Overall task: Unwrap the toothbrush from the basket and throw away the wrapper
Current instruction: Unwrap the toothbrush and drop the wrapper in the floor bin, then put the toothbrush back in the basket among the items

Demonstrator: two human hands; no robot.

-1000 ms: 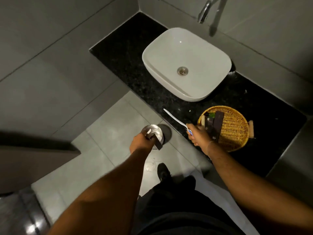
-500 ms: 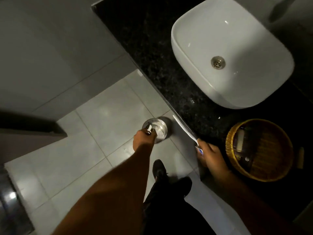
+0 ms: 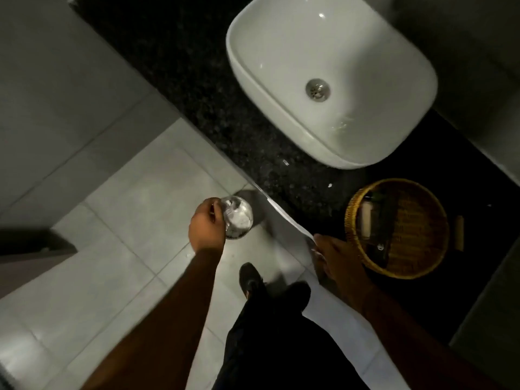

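My left hand (image 3: pixel 206 223) hovers low over the left rim of a small round metal bin (image 3: pixel 239 218) on the floor, fingers curled; whether the wrapper is still in it is hidden. White crumpled material lies inside the bin. My right hand (image 3: pixel 337 257) grips the handle of a white toothbrush (image 3: pixel 287 218), which points up and left along the counter edge. The woven basket (image 3: pixel 355 220) stands on the dark counter just right of that hand, with a few small items in it.
A white basin (image 3: pixel 281 80) sits on the black stone counter (image 3: pixel 197 94) above the basket. Grey floor tiles spread to the left of the bin. My dark shoe (image 3: pixel 250 277) and trouser leg are right below the bin.
The view has tilted down and closer. My left hand dropped to the bin's rim; the dark wrapper seen in it a second ago no longer shows. My right hand still holds the toothbrush.
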